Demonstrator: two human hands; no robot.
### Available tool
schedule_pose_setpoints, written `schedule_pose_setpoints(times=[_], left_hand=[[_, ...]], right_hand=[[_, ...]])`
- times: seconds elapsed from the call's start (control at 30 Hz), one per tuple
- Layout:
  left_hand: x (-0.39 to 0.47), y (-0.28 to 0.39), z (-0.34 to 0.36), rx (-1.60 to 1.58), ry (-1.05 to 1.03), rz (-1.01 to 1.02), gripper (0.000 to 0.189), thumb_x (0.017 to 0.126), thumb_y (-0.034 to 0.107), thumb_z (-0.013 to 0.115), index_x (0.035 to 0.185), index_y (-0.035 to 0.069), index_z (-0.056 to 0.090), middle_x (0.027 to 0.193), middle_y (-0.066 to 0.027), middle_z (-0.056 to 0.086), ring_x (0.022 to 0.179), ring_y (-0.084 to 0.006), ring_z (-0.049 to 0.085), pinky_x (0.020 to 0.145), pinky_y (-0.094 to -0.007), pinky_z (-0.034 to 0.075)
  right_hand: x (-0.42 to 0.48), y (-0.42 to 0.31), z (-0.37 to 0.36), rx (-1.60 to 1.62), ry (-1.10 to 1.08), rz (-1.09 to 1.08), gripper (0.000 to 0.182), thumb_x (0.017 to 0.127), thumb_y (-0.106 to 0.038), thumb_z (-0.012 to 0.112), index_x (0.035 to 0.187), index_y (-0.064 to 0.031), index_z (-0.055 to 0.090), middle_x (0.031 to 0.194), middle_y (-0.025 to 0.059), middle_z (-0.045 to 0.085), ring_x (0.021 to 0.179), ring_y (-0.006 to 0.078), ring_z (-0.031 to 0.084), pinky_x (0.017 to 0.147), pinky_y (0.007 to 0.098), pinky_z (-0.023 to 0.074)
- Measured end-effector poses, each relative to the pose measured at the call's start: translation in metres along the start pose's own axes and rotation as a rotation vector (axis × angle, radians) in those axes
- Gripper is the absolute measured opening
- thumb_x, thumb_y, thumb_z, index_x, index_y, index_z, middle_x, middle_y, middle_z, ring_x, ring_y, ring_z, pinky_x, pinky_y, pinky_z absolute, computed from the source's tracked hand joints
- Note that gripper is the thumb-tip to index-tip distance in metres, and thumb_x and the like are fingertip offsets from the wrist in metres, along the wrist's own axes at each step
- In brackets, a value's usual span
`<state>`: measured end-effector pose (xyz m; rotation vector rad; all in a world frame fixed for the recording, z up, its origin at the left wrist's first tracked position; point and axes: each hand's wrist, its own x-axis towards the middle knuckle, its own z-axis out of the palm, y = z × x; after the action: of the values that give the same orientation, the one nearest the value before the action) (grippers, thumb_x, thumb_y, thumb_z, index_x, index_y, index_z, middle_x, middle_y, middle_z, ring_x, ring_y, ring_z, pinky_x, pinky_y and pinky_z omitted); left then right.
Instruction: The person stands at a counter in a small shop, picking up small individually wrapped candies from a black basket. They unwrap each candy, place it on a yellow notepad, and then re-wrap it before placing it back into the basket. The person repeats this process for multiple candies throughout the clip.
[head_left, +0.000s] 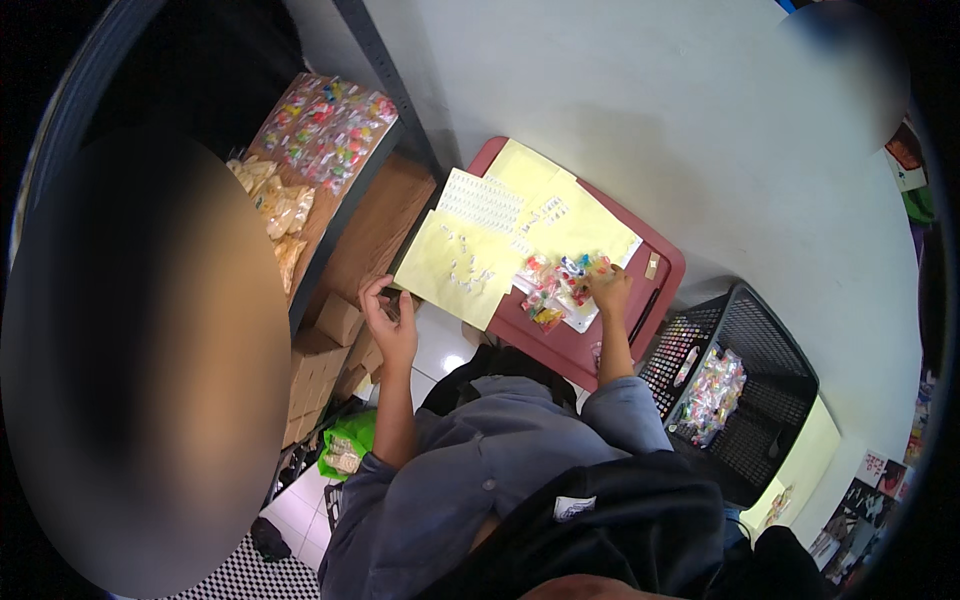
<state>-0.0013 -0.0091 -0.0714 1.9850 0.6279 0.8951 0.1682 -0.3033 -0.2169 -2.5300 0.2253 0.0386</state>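
My left hand (390, 319) is raised at the left corner of a yellow backing sheet (442, 289), thumb and fingers apart with nothing seen between them. Small white label pieces (470, 282) are scattered over that sheet. Behind it a white sheet printed with rows of small marks (480, 201) overlaps more yellow paper (596, 217). My right hand (611, 291) reaches into a heap of small clear plastic packets with colourful contents (551, 289). Its fingertips are at the heap's right side; whether they pinch a packet cannot be made out. Everything rests on a dark red lid-like surface (547, 352).
A black pen (645, 315) lies at the red surface's right edge. Right of it stands a black plastic basket (780, 360) containing packets (712, 394). On the left, a wooden shelf (375, 217) holds more packets (330, 127) and pale bags (281, 202), with cardboard boxes (319, 367) below.
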Motion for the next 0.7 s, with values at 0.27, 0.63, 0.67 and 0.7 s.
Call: schedule_pose_setpoints(times=[0.27,0.63,0.67,0.7], left_hand=[[-0.031,0.009,-0.030,0.031,0.140,-0.073,0.025,0.072,0.001,0.056,0.096,0.005,0.051,0.100,-0.0096,0.048,0.092,-0.0201,0.046,0.073,-0.0272,0.036],[-0.066,0.002,-0.013,-0.183,0.045,-0.225,0.029,0.073,0.004,0.059,0.100,0.006,0.049,0.098,-0.0067,0.050,0.083,-0.0155,0.051,0.066,-0.0249,0.039],[-0.066,0.010,-0.011,-0.218,-0.040,-0.259,0.030,0.074,0.006,0.060,0.102,0.006,0.049,0.098,-0.0062,0.050,0.082,-0.0144,0.051,0.065,-0.0248,0.040],[-0.066,0.018,-0.010,-0.250,-0.125,-0.301,0.032,0.076,0.008,0.060,0.105,0.006,0.048,0.100,-0.0053,0.050,0.082,-0.0131,0.051,0.065,-0.0245,0.040]], right_hand=[[0.028,0.023,-0.008,-0.154,-0.052,-0.059,0.050,0.063,-0.041,0.066,0.094,-0.0016,0.061,0.084,0.0159,0.060,0.078,0.0319,0.057,0.069,0.0392,0.0450],[0.009,-0.054,0.001,0.784,-0.443,-0.328,0.013,0.079,-0.010,0.060,0.077,-0.0020,0.051,0.069,0.0031,0.053,0.060,0.0092,0.055,0.051,0.0230,0.0465],[-0.005,-0.078,-0.009,0.749,-0.603,-0.385,0.012,0.078,-0.009,0.061,0.079,-0.0017,0.052,0.073,0.0044,0.055,0.061,0.0097,0.055,0.052,0.0225,0.0464],[-0.019,-0.098,-0.020,0.704,-0.761,-0.438,0.013,0.078,-0.008,0.062,0.082,-0.0014,0.052,0.076,0.0056,0.057,0.062,0.0102,0.056,0.053,0.0220,0.0463]])
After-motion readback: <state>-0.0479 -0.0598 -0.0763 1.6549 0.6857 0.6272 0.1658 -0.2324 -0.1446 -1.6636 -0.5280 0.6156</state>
